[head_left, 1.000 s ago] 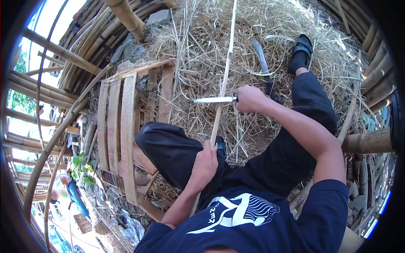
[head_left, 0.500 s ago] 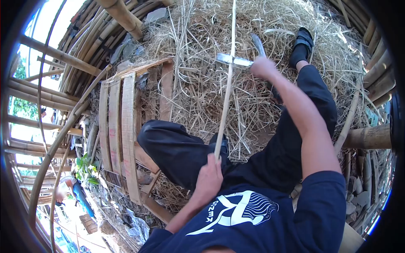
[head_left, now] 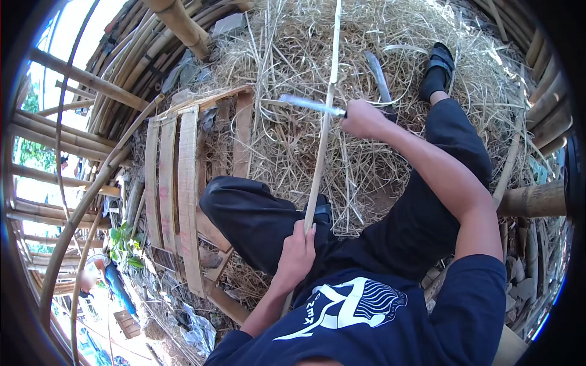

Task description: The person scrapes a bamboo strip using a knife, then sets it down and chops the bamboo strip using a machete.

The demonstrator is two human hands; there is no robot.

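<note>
Straw-like shavings (head_left: 293, 143) are strewn between bamboo poles (head_left: 91, 76). Over them, a pale strip (head_left: 323, 152) is gripped by the left hand (head_left: 296, 256), crossed by a knife (head_left: 305, 104) clasped in the right hand (head_left: 363, 119). Shirt lettering (head_left: 314, 310) is barely legible.

We see a floor (head_left: 379, 196) covered with dry, curly strips (head_left: 274, 152). Bamboo poles (head_left: 86, 78) cross on our left, and bright daylight (head_left: 85, 33) shines between them. A wooden pallet (head_left: 188, 189) sits there too, with green leaves (head_left: 129, 247) to its left. More poles (head_left: 545, 108) line our right.
</note>
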